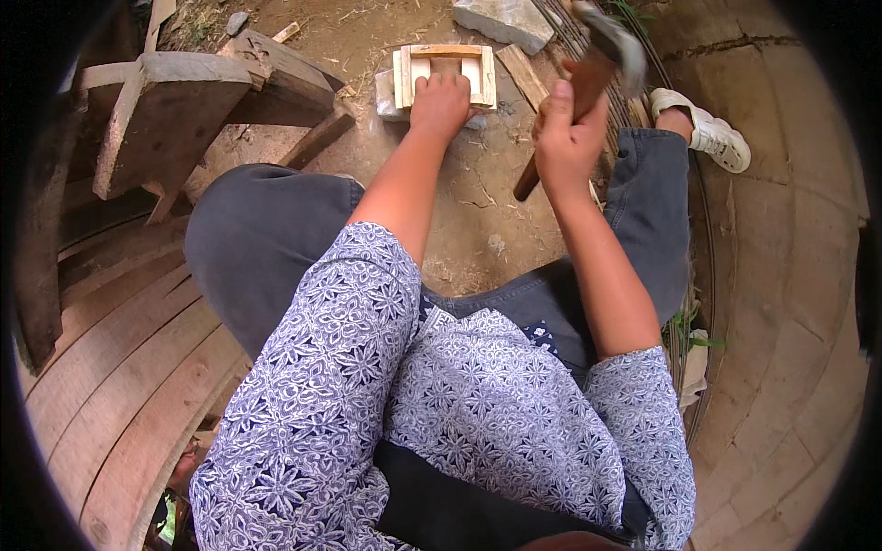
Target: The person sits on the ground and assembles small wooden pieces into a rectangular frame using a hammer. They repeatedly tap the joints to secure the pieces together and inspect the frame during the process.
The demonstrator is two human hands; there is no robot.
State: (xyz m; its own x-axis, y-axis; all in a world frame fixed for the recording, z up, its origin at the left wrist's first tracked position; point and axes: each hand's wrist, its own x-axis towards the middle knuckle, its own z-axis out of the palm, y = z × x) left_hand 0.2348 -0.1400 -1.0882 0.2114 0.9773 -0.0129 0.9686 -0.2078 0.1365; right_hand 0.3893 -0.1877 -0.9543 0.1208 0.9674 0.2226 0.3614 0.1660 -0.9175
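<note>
My left hand (441,103) steadies a small pale wooden frame (490,78), its fingers curled over the near side. The frame is rectangular, with strips along its edges. It rests on a grey stone block (388,96) on the ground. Raised to the right, my right hand (571,138) is closed round the brown wooden handle of a hammer (588,87). The hammer's metal head is up, apart from the frame, and smeared by motion. Whether a nail sits in the frame cannot be made out.
Rough timber pieces (175,101) are piled at the left, above long planks (147,386). A stone slab (503,20) and a wood strip (522,78) lie beyond the frame. Thin rods (703,239) run along the boarded surface (772,303) at right. My legs are spread either side.
</note>
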